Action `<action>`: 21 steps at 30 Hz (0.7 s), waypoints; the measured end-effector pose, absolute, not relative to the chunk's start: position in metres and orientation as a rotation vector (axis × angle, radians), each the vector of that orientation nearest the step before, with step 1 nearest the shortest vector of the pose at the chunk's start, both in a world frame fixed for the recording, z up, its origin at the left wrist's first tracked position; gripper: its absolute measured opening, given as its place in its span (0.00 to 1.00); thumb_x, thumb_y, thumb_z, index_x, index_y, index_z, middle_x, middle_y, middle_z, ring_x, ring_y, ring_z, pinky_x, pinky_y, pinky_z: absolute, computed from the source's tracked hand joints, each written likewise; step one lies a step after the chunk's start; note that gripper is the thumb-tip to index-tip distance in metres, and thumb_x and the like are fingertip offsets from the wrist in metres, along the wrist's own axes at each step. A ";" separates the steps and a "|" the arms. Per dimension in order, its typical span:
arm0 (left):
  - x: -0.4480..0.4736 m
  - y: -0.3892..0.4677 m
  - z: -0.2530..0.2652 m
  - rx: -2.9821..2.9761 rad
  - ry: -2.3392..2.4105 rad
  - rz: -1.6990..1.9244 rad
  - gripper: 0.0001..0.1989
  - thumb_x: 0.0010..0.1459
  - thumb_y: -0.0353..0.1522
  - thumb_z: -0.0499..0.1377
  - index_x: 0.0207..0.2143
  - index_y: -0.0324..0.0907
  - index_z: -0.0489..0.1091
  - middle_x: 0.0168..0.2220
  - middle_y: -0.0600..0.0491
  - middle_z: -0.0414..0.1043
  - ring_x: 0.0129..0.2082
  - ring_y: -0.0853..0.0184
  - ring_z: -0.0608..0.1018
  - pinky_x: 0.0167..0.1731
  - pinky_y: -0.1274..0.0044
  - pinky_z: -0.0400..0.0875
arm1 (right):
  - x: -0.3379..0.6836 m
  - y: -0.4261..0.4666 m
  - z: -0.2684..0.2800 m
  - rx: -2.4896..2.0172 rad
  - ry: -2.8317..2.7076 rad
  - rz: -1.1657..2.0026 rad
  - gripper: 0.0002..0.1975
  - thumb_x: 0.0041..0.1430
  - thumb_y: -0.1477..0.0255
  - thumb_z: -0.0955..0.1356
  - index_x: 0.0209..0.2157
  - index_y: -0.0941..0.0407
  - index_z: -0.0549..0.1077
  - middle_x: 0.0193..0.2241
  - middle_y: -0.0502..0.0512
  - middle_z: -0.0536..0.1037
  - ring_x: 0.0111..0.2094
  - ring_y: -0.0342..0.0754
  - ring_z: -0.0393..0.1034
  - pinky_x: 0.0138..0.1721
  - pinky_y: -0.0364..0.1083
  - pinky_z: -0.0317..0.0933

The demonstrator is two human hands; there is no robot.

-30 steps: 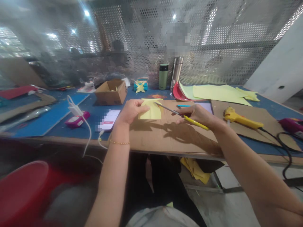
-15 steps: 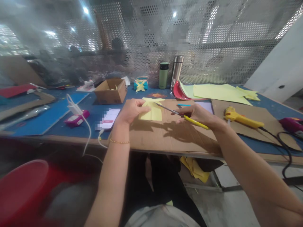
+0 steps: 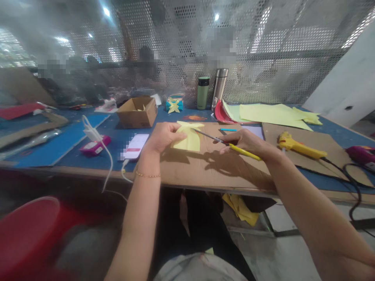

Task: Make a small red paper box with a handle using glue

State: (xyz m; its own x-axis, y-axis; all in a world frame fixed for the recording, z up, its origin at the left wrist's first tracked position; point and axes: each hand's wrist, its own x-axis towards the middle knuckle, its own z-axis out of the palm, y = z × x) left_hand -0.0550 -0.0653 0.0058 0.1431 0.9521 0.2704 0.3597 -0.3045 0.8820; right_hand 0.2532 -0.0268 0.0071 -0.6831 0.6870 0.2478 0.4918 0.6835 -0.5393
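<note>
Pinched in my left hand point(image 3: 166, 136) is a piece of yellow paper point(image 3: 189, 141), its upper part cut into pointed shapes. My right hand point(image 3: 241, 141) grips a pair of scissors with yellow handles point(image 3: 244, 152). The blade tips reach the right side of the paper, near the cut between its upper and lower parts. Both hands are above a brown cardboard sheet point(image 3: 187, 171) on the table. Beyond them stands a small blue item with a yellow paper star point(image 3: 174, 105) on its front.
At left are a cardboard box point(image 3: 140, 117), a phone point(image 3: 136, 146) on a cable and a purple device point(image 3: 94, 146). A yellow glue gun point(image 3: 301, 146) lies right. Behind stand a green tumbler point(image 3: 202, 94), a steel flask point(image 3: 219, 88) and yellow sheets point(image 3: 269, 114).
The scissors and my right hand have shifted slightly right. The lower part of the paper now bends and hangs a little differently. My left hand keeps its hold.
</note>
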 end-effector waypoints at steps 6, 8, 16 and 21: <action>-0.056 -0.064 0.005 1.779 1.263 1.140 0.12 0.48 0.37 0.69 0.20 0.41 0.71 0.21 0.57 0.68 0.22 0.72 0.70 0.22 0.80 0.60 | 0.254 -0.026 0.007 -0.945 -2.455 0.687 0.35 0.48 0.37 0.72 0.39 0.55 0.87 0.24 0.52 0.75 0.31 0.49 0.65 0.33 0.46 0.55; -0.056 -0.063 0.004 1.778 1.263 1.148 0.12 0.48 0.36 0.69 0.20 0.41 0.72 0.21 0.57 0.68 0.22 0.72 0.70 0.22 0.79 0.61 | 0.254 -0.026 0.007 -0.947 -2.452 0.691 0.35 0.47 0.38 0.72 0.39 0.54 0.88 0.25 0.52 0.75 0.31 0.50 0.65 0.33 0.46 0.55; -0.056 -0.063 0.003 1.765 1.237 1.189 0.10 0.47 0.35 0.70 0.19 0.41 0.74 0.20 0.56 0.70 0.22 0.71 0.72 0.22 0.79 0.63 | 0.254 -0.026 0.006 -0.965 -2.418 0.751 0.32 0.46 0.40 0.74 0.39 0.53 0.88 0.25 0.51 0.76 0.30 0.48 0.64 0.34 0.47 0.57; -0.052 -0.066 0.006 1.691 1.235 1.191 0.07 0.47 0.35 0.70 0.22 0.42 0.78 0.22 0.54 0.75 0.22 0.70 0.74 0.22 0.79 0.65 | 0.255 -0.026 0.008 -0.952 -2.408 0.841 0.34 0.46 0.40 0.74 0.40 0.56 0.87 0.26 0.52 0.76 0.29 0.47 0.64 0.32 0.46 0.56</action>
